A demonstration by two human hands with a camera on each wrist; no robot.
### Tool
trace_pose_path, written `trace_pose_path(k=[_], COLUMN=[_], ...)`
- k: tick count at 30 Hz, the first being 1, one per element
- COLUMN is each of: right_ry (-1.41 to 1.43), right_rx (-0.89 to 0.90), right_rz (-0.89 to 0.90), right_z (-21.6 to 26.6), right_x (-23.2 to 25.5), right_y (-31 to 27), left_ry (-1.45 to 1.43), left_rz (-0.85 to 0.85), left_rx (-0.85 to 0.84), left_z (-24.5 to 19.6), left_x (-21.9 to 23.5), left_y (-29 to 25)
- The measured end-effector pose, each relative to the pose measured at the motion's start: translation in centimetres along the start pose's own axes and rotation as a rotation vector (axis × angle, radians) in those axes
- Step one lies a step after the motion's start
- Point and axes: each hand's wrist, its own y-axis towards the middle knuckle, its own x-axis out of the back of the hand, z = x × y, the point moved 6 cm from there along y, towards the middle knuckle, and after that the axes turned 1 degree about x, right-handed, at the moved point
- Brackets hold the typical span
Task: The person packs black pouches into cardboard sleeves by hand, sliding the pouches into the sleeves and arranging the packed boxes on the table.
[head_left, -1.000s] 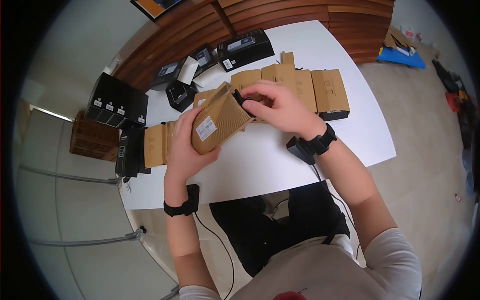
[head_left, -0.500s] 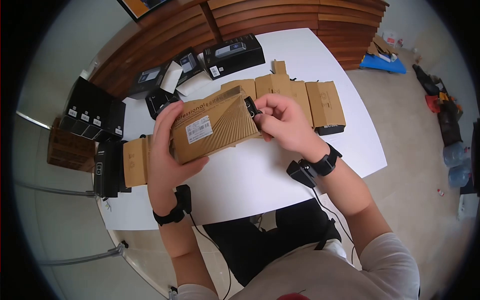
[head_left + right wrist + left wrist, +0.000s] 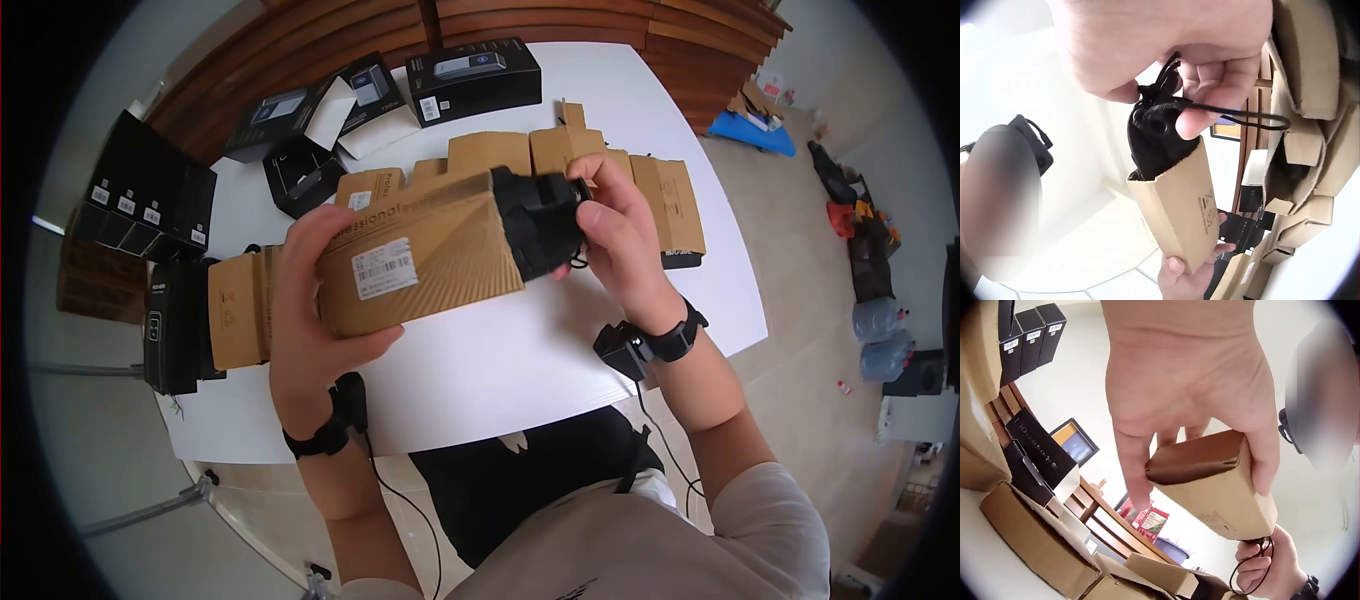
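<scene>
A brown cardboard box (image 3: 440, 265) with a white label is held above the white table, tilted slightly. My left hand (image 3: 312, 300) grips its closed end, thumb along the lower edge and fingers round the far side. Out of the right end sticks a black drawstring pouch (image 3: 545, 225); its lower part is hidden inside the box. My right hand (image 3: 630, 240) pinches the pouch at its gathered neck. In the right wrist view a thin black cord (image 3: 1260, 119) loops out beside these fingers.
Several brown boxes (image 3: 490, 155) stand in a row behind the held one, with another brown box (image 3: 238, 310) at left. Black boxes (image 3: 475, 80) lie at the back of the white table (image 3: 500, 380). More black boxes (image 3: 150, 190) stand at the left.
My right hand has drawn the black pouch farther out of the box, toward the right. The box has turned from a steep tilt to nearly level, and my left hand has shifted left with it.
</scene>
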Motion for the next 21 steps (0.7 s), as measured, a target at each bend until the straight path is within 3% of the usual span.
trace_pose_path(k=[3,7,9,11,15,21], right_ry=[-0.104,-0.227,-0.185,0.032,0.074,0.231], right_rx=[0.076,0.011,0.063,-0.004,-0.049,-0.031], right_rz=[0.024,0.005,-0.030,-0.081,-0.207,-0.192], right_z=[0.4,0.1,0.2,0.3,1.2,0.9], right_x=[-1.0,-1.2,-0.9,0.1,1.4,2.8], right_y=[-0.1,-0.2,0.0,0.2,0.6,1.4], left_ry=[0.071,0.116,0.035,-0.049,-0.195,-0.275], left_rz=[0.042,0.074,0.068,0.057,0.045,0.019], left_rx=[-0.053,-0.063,-0.041,-0.021,0.086,0.177], left_z=[-0.6,-0.3,0.4,1.0,2.5,3.5], left_x=[-0.3,-0.2,0.3,0.7,1.7,2.0], left_y=[0.1,0.2,0.1,0.1,0.0,0.0])
